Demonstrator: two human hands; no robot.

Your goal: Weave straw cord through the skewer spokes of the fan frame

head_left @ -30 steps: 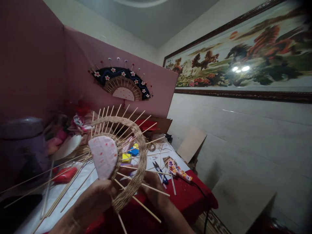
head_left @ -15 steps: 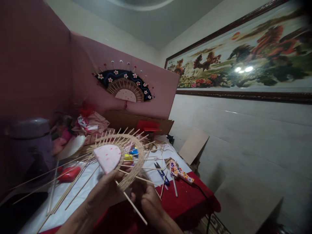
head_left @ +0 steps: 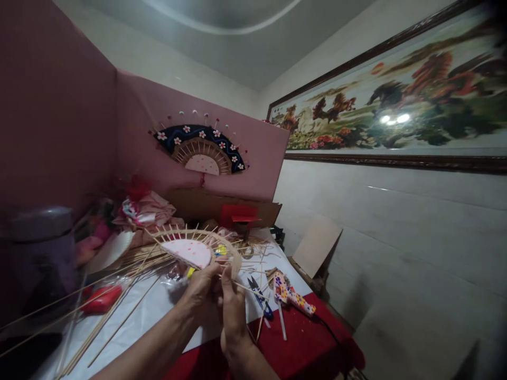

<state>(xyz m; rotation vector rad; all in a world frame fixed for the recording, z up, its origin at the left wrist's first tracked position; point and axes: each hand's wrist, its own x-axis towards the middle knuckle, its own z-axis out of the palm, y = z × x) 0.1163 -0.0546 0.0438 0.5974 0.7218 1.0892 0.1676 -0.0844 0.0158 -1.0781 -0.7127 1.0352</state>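
A half-round fan frame [head_left: 236, 258] of thin wooden sticks and woven cord is held up over the table, with a white, red-dotted half disc [head_left: 189, 251] at its centre. My left hand [head_left: 203, 287] is closed on the lower edge by the disc. Close beside it, my right hand [head_left: 233, 298] pinches the frame's right end, its thumb upright against the cord band. The fingertips of both hands are partly hidden behind the frame. Just right of my hands lie blue thread snips [head_left: 259, 300].
A flower-patterned glue gun [head_left: 291, 295] with a cord lies at the table's right. Loose sticks [head_left: 114, 316] and a red packet [head_left: 103, 298] are on the left, near a purple canister [head_left: 43, 253]. A finished dark fan [head_left: 202, 140] hangs on the pink board [head_left: 257, 163].
The fan frame has tilted flatter and its right end has turned. My right hand has moved up from below and now pinches that end. The view has shifted slightly.
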